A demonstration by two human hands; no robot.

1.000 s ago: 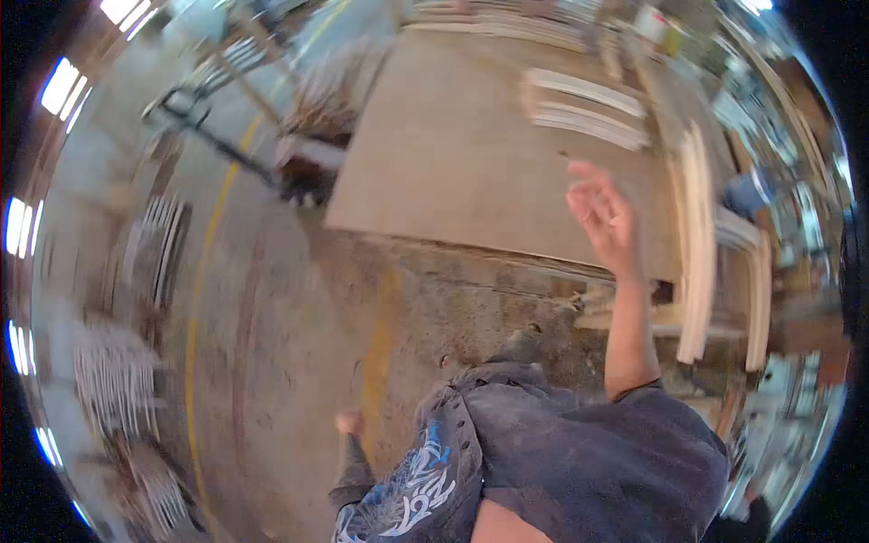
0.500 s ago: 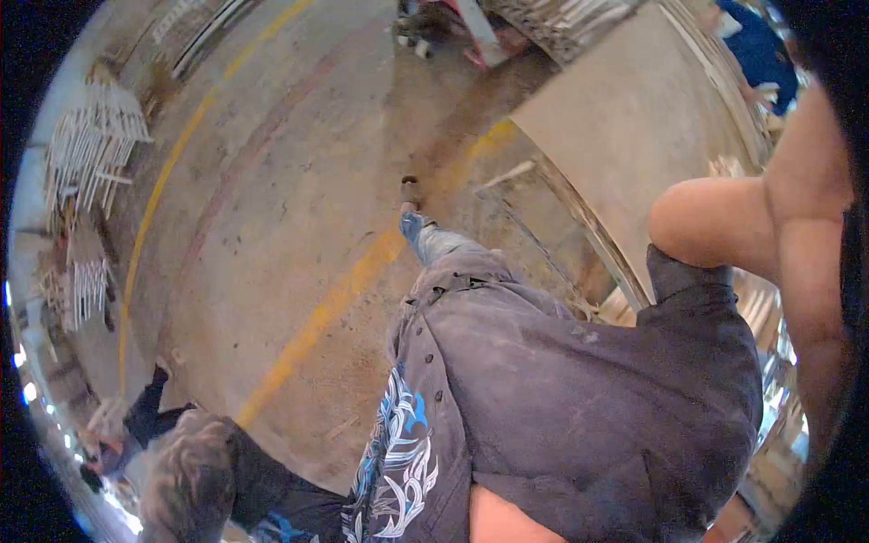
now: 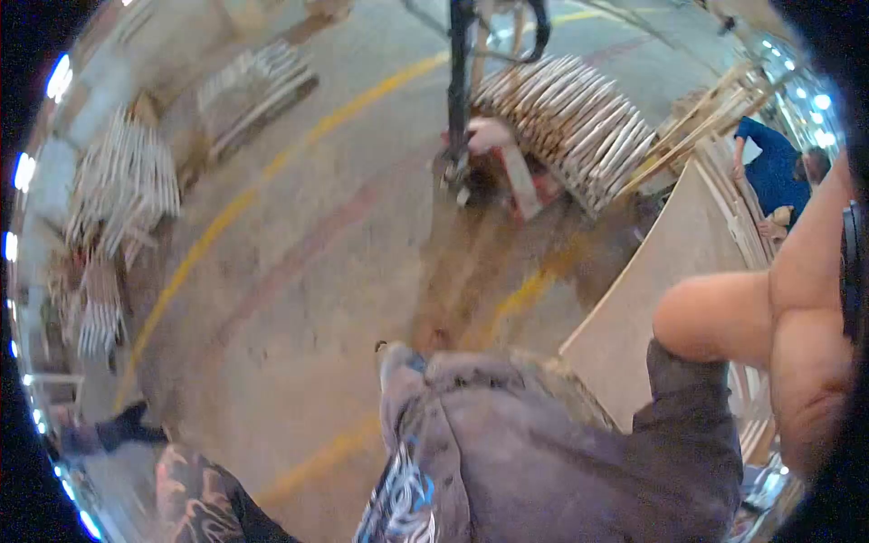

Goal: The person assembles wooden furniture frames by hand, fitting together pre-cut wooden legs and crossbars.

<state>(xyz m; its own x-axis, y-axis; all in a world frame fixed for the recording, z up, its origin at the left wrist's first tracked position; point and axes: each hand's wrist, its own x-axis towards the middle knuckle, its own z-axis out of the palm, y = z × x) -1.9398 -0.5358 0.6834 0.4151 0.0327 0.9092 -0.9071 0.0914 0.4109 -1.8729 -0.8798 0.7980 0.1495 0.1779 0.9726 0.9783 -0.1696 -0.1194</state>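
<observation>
My bare right arm (image 3: 724, 317) is bent and raised at the right edge, below it a dark short sleeve (image 3: 683, 389). A dark band (image 3: 851, 271) shows at the far right rim; my right hand is out of sight. At the lower left lies a patterned piece of clothing (image 3: 199, 498), blurred, and my left hand does not show. The front of my dark buttoned shirt (image 3: 534, 462) fills the lower middle. Nearest to my raised arm is a large pale board (image 3: 652, 262).
A stack of wooden strips (image 3: 570, 118) stands beyond a red and white machine part (image 3: 516, 176) and a dark upright post (image 3: 459, 81). More strip piles (image 3: 122, 181) line the left. A person in blue (image 3: 778, 172) leans by boards; another person (image 3: 127, 430) is at lower left.
The view has tilted up and shifted, so the strip stack, machine and post show more fully. My right arm stays bent at the right edge, slightly lower in view.
</observation>
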